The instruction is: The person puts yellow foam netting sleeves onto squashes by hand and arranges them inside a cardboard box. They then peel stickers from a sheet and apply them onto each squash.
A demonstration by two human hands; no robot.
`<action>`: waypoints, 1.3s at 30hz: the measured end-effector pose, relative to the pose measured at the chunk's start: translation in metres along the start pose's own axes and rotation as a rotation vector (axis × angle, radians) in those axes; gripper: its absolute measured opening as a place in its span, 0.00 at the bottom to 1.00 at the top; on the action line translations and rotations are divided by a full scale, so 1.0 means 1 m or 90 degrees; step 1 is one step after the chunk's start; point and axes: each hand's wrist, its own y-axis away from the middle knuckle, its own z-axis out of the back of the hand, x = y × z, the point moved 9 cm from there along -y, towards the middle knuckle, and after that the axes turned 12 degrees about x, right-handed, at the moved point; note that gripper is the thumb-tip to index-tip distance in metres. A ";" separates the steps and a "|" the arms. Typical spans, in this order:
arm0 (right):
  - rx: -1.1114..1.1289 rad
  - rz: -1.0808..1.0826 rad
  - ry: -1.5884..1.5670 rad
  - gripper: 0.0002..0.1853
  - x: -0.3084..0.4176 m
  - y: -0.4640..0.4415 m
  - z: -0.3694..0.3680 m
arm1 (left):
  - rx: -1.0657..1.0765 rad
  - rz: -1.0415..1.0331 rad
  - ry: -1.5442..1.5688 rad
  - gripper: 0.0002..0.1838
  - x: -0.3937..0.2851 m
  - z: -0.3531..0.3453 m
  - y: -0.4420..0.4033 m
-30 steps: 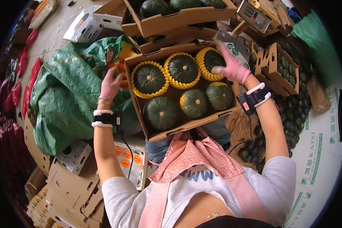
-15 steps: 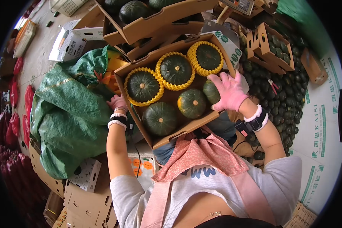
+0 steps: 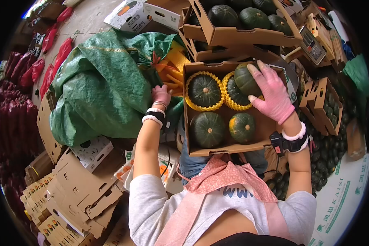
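My right hand, in a pink glove, grips a dark green pumpkin from its right side, above the far part of an open cardboard box. Beneath it, a pumpkin in a yellow foam net is partly covered. Another netted pumpkin sits to its left. Nearer me lie two bare pumpkins: a larger green one and one with an orange patch. My left hand, also gloved, has bent fingers at the green sack, beside loose yellow foam nets; what they grip is hidden.
Stacked boxes of pumpkins stand behind the box. A scale is at far right, near a smaller carton and a heap of small dark green produce. Flattened cardboard lies at lower left.
My right hand has raised a pumpkin from the box's near right and moved it over the netted ones. My left hand has gone from the box's side to the sack. The view has turned.
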 end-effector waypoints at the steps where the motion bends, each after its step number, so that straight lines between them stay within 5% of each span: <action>1: -0.003 0.008 0.040 0.39 0.006 0.004 -0.005 | -0.136 -0.098 -0.063 0.14 -0.019 0.018 0.009; 3: -0.044 0.006 0.007 0.32 0.014 0.017 0.005 | -0.240 -0.272 -0.150 0.13 -0.048 0.018 0.012; 7: -0.087 -0.060 -0.027 0.27 0.019 0.053 0.021 | 0.082 -0.146 -0.339 0.13 -0.051 -0.032 -0.030; 12: -0.152 -0.097 -0.123 0.18 0.018 0.088 0.031 | -0.071 -0.105 -0.228 0.05 -0.044 0.017 -0.037; 17: -0.232 -0.079 -0.177 0.15 0.030 0.088 0.025 | 0.125 0.016 -0.397 0.19 -0.009 -0.008 -0.052; 21: -0.274 -0.089 -0.161 0.14 0.029 0.092 0.007 | 0.111 -0.034 -0.456 0.14 -0.017 -0.019 -0.035; 35: -0.247 -0.123 -0.131 0.14 0.018 0.118 -0.027 | 0.081 -0.012 -0.281 0.09 0.000 -0.047 -0.066; 39: -0.258 -0.075 -0.131 0.13 0.026 0.110 -0.020 | 0.032 -0.057 -0.048 0.09 0.002 -0.040 -0.073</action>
